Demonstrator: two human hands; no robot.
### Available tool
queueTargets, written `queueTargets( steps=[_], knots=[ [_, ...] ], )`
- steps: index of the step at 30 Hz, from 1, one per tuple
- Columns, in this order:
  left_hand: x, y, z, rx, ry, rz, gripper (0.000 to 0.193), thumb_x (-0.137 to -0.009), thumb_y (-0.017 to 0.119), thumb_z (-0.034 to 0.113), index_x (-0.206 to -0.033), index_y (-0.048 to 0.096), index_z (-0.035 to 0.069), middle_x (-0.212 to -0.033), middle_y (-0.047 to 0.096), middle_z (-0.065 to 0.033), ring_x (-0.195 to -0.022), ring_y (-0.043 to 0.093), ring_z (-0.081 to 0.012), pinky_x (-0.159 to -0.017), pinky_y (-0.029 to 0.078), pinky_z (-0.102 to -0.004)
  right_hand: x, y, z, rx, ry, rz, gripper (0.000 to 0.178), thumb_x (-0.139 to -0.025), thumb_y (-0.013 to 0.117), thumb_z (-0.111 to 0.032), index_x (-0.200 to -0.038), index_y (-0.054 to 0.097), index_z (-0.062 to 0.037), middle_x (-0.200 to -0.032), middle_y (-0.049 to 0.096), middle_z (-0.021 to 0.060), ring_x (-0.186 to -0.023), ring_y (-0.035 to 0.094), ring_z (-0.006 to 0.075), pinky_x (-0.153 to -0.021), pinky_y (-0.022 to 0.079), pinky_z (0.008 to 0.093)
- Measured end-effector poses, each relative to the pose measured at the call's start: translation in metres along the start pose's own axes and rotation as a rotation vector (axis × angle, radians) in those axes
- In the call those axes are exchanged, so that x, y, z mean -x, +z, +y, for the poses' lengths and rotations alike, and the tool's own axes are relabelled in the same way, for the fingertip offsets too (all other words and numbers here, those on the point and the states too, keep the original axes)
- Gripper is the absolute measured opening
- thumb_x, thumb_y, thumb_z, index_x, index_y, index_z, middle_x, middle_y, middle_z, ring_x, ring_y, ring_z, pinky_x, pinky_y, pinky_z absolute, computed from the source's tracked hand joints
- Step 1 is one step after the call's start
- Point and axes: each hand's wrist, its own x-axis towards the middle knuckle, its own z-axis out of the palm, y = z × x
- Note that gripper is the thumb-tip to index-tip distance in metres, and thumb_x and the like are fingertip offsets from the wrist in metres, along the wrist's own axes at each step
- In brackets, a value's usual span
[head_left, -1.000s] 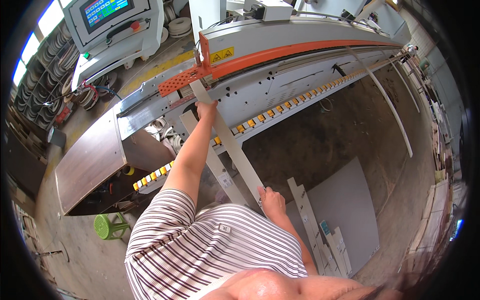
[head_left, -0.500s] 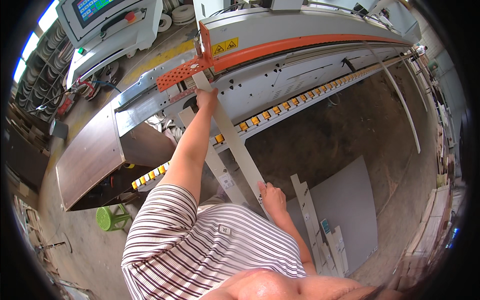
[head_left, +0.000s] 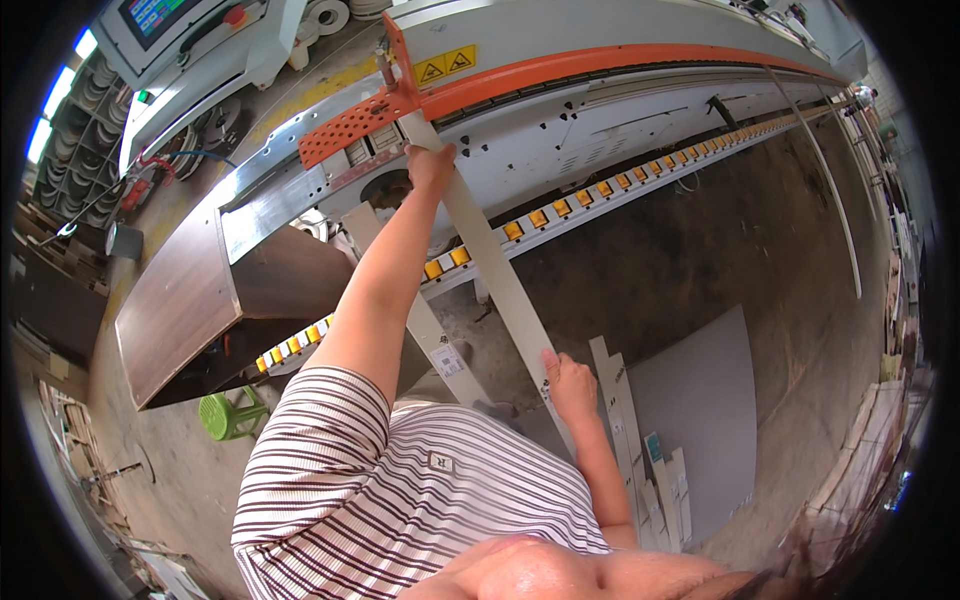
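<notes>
A long, narrow pale board strip runs from the machine's orange infeed guard down toward my body. My left hand is stretched out and grips the strip near its far end, right at the guard. My right hand holds the strip's near end close to my striped shirt. A second pale strip lies beside it under my left arm, resting on the yellow-tabbed conveyor track.
The long grey and orange edge-banding machine spans the top. A brown wooden panel rests at left, with a green stool beneath. Several pale strips and a grey board lean at lower right. A control screen is upper left.
Both hands have pushed the strip forward, so its far end now reaches the orange guard. The view has tilted closer to the machine.
</notes>
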Motion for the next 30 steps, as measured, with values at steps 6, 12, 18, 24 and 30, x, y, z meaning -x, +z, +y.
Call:
queueTargets(
  steps=[6,12,18,24,30],
  knots=[
    [-0.014,0.057,0.018,0.073,0.028,-0.080,0.081,-0.072,0.078,0.041,-0.123,0.037,-0.006,-0.109,0.063,-0.0269,-0.106,0.063,-0.0430,-0.092,0.050,-0.0469,-0.029,-0.035,0.020,0.026,0.093,0.058,0.046,-0.100,0.047,-0.042,-0.090,0.063,-0.0002,-0.086,0.066,0.0258,-0.085,0.064,0.0452,-0.077,0.049,0.0523],
    [0.008,0.003,0.027,-0.231,0.496,-0.294,0.071,-0.083,0.075,0.040,-0.133,0.042,0.002,-0.101,0.066,-0.0186,-0.099,0.064,-0.0333,-0.091,0.048,-0.0472,0.035,-0.021,0.029,0.081,-0.292,0.726,0.027,-0.090,0.062,-0.015,-0.112,0.056,-0.0001,-0.115,0.056,0.0174,-0.109,0.051,0.0372,-0.097,0.039,0.0477],
    [0.099,-0.148,-0.029,-0.297,0.814,0.502,0.067,-0.079,0.079,0.031,-0.128,0.048,-0.003,-0.113,0.061,-0.0205,-0.107,0.057,-0.0396,-0.094,0.043,-0.0443,0.158,0.170,0.171,-0.304,-0.061,-0.076,0.040,-0.088,0.064,-0.027,-0.117,0.053,-0.0018,-0.119,0.056,0.0231,-0.109,0.054,0.0426,-0.094,0.043,0.0484],
    [0.106,-0.134,-0.105,0.008,0.207,-0.042,0.091,-0.074,0.080,0.051,-0.125,0.036,-0.010,-0.114,0.061,-0.0316,-0.107,0.060,-0.0468,-0.092,0.048,-0.0467,0.193,0.185,0.214,-0.276,0.250,-0.498,0.036,-0.093,0.056,-0.037,-0.106,0.057,-0.0031,-0.107,0.061,0.0256,-0.100,0.059,0.0442,-0.084,0.046,0.0511],
    [0.060,-0.088,-0.068,-0.024,0.076,0.021,0.085,-0.075,0.077,0.045,-0.124,0.034,-0.010,-0.112,0.062,-0.0325,-0.106,0.063,-0.0440,-0.091,0.051,-0.0462,0.186,0.094,0.129,-0.011,0.235,-0.295,0.044,-0.098,0.048,-0.046,-0.094,0.061,-0.0043,-0.095,0.066,0.0281,-0.091,0.063,0.0457,-0.075,0.049,0.0538]
  ],
)
